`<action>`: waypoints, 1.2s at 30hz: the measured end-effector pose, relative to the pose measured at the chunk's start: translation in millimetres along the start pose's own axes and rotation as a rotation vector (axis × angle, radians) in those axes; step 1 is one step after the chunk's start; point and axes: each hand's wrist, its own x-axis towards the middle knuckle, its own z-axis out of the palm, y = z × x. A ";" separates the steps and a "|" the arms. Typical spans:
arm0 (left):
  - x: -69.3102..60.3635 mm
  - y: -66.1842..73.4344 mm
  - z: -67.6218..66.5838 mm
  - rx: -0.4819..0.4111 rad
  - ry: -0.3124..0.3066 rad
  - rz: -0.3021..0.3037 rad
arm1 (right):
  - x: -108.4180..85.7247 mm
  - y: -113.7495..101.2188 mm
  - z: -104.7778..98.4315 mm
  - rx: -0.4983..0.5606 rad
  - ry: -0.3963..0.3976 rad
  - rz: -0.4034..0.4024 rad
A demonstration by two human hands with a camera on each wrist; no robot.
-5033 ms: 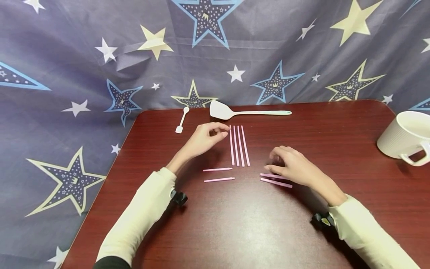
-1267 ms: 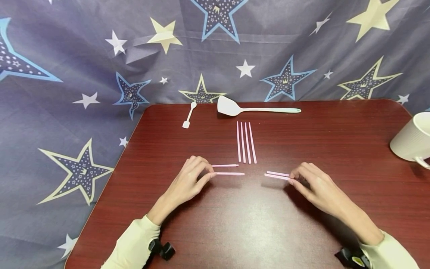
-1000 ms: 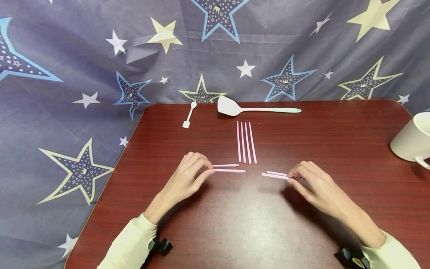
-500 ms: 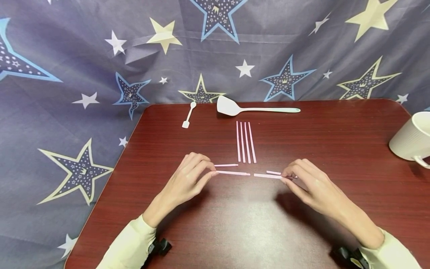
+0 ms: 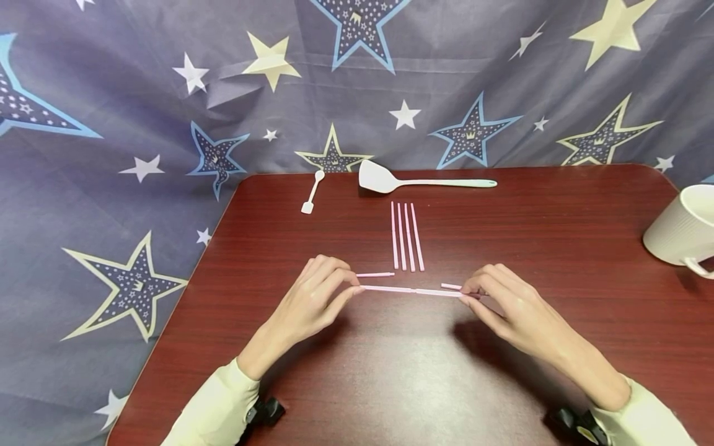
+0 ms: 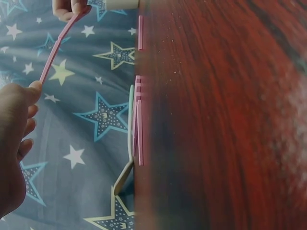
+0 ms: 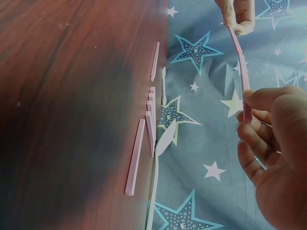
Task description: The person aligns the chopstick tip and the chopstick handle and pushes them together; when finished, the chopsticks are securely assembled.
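My left hand [image 5: 312, 300] pinches a thin pink stick [image 5: 387, 288] between thumb and fingertips. Its free end points right and meets a second pink stick [image 5: 437, 292], pinched near its right end by my right hand [image 5: 515, 310]. Both wrist views show the pair held in the air above the table, end to end with a slight bend at the joint [image 6: 58, 39]; how deeply one fits into the other is too small to tell. Behind my left fingers a loose pink stick [image 5: 375, 274] lies on the table, and another [image 5: 450, 286] lies partly hidden behind my right fingers.
Several pink sticks [image 5: 407, 238] lie side by side at mid-table. Beyond them are a white spatula [image 5: 379, 178] with a pale green handle and a small white double-ended spoon [image 5: 312, 193]. A white mug [image 5: 682, 226] stands at the right. A star-patterned cloth [image 5: 268, 111] hangs behind the table.
Five seconds ago both hands were holding nothing; each has since lifted a pink stick. Over the last second my right hand moved left, closing the gap until the ends met.
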 end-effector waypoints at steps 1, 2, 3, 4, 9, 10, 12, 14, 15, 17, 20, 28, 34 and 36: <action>0.0 0.1 -0.2 0.003 0.000 0.002 | 0.0 -0.1 0.0 0.000 -0.003 0.002; 0.1 0.2 -0.4 0.007 0.000 0.004 | 0.0 -0.2 -0.1 -0.001 -0.007 0.004; 0.1 0.3 -0.5 0.009 0.000 0.006 | -0.1 -0.4 -0.2 -0.003 -0.012 0.007; 0.2 0.4 -0.7 0.010 -0.001 0.005 | -0.1 -0.5 -0.2 -0.005 -0.016 0.010; 1.6 2.1 -1.5 -0.059 -0.010 -0.028 | -1.5 -1.5 0.9 -0.039 -0.032 0.031; 1.7 2.4 -1.3 -0.089 -0.006 -0.040 | -1.8 -1.7 1.7 -0.049 -0.027 0.030; 1.9 3.1 -0.4 -0.161 0.015 -0.068 | -3.2 -2.1 3.5 -0.064 -0.020 0.034; 2.1 4.1 1.0 -0.243 0.049 -0.106 | -4.2 -2.4 5.5 -0.062 -0.007 0.036; 2.6 4.6 1.8 -0.284 0.069 -0.130 | -4.5 -2.6 6.5 -0.048 0.000 0.035; 3.8 6.0 3.5 -0.376 0.111 -0.189 | -5.2 -3.3 7.8 -0.003 -0.006 0.051; 7.0 9.2 4.9 -0.511 0.164 -0.306 | -5.5 -5.1 9.7 0.096 -0.033 0.092; 26.9 15.6 7.8 -0.706 0.275 -0.500 | -8.0 -13.3 20.3 0.305 -0.101 0.232; 50.7 16.8 12.5 -0.748 0.324 -0.500 | -5.9 -22.3 31.3 0.434 -0.134 0.327; 58.4 17.5 15.3 -0.775 0.336 -0.507 | -5.2 -25.5 34.6 0.478 -0.152 0.379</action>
